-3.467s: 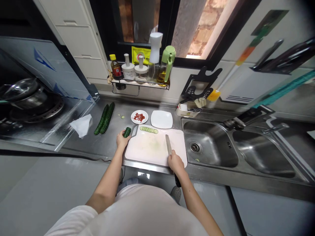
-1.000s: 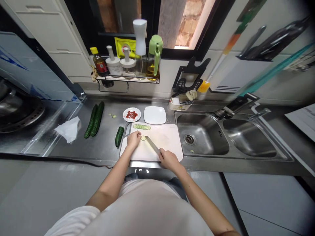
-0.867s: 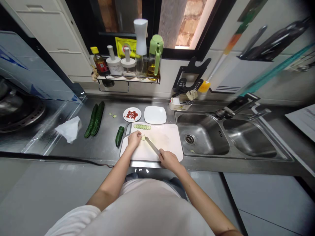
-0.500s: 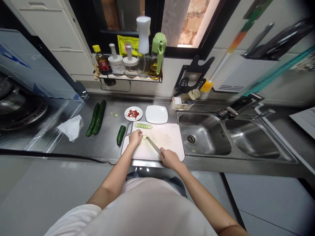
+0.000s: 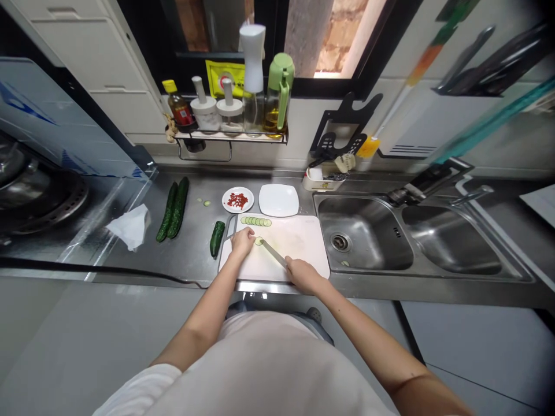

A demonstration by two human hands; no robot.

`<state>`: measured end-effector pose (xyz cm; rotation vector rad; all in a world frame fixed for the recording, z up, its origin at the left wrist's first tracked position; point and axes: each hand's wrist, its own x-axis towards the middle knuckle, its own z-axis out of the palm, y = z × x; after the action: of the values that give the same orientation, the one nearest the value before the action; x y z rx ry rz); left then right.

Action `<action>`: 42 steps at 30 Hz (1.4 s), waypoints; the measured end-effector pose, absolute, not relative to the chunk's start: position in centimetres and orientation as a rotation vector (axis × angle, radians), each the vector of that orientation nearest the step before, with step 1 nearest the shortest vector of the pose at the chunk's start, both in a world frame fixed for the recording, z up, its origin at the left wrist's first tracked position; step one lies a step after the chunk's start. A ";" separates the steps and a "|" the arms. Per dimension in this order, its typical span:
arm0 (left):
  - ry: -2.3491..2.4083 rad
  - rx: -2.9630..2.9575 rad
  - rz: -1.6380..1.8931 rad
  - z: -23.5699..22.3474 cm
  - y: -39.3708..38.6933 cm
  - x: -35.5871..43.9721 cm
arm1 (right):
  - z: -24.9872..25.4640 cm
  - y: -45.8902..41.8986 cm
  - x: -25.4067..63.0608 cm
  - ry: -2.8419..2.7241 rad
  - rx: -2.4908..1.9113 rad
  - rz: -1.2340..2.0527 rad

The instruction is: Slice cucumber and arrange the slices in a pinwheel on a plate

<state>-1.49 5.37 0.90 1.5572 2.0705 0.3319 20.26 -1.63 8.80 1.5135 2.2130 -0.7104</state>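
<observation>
My right hand [image 5: 303, 274] is wrapped round the handle of a knife [image 5: 274, 253], its blade slanting up and left across the white cutting board [image 5: 299, 242]. The blade's tip touches a round cucumber slice [image 5: 258, 240] lying flat. Just left of that slice, my left hand [image 5: 243, 241] rests over the board with fingers curled together; whatever they may hold is hidden. Along the board's far edge runs an overlapping row of cucumber slices [image 5: 255, 221]. A cut piece of cucumber [image 5: 217, 239] lies off the board's left side.
Behind the board stand a plate of chopped red pieces [image 5: 237, 200] and a white square plate [image 5: 278, 200]. Two whole cucumbers [image 5: 172, 208] and a crumpled white tissue [image 5: 130, 226] lie left. A double sink [image 5: 368, 231] is at right; a bottle rack [image 5: 232, 138] hangs above the counter.
The view has shifted slightly, so the counter sits a little further right. Both hands, the knife and the cucumber slice keep nearly the same places on the board.
</observation>
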 end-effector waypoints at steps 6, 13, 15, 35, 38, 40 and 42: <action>2.059 1.536 0.333 1.2 5.5 -1.6 | 7.6 -1.1 20.1 2.246 1.504 -0.702; 2.059 1.515 0.342 1.4 5.5 -1.5 | 7.8 -0.5 19.7 2.247 1.472 -0.678; 2.057 1.515 0.352 1.3 5.5 -1.5 | 8.0 -0.5 19.4 2.243 1.472 -0.675; 2.046 1.485 0.372 1.1 5.7 -1.6 | 8.3 -0.8 19.9 2.203 1.456 -0.678; 2.052 1.480 0.369 1.2 5.7 -1.5 | 8.2 -0.8 19.6 2.206 1.460 -0.680; 2.056 1.481 0.368 1.3 5.6 -1.5 | 8.3 -0.6 19.2 2.214 1.461 -0.680; 2.055 1.482 0.367 1.4 5.6 -1.5 | 8.6 -0.4 18.9 2.217 1.463 -0.673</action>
<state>-1.46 5.62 1.41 1.4817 2.0551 0.3673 18.90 -0.39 8.58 1.4628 2.2167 -0.6731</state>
